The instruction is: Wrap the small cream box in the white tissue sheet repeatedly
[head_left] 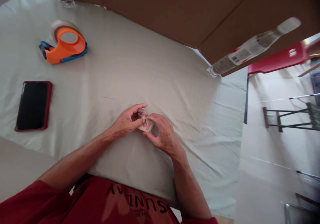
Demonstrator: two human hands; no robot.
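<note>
Between my two hands is a small pale card box (146, 125) with reddish print, like a pack of playing cards. The fingers and thumb of my left hand (128, 120) close on its upper left end. From the other side my right hand (162, 134) grips it, the index finger along the top edge and the thumb at the lower edge. Both hands are just above the pale cloth near the table's front. Part of the box is covered by the fingers, and its print is too small to read.
An orange and blue tape dispenser (67, 45) lies at the back left, with a phone in a red case (33, 105) nearer me. A large cardboard sheet or box (150, 10) stands behind, beside a clear plastic bottle (250, 50). Folding stools (287, 117) stand right of the table.
</note>
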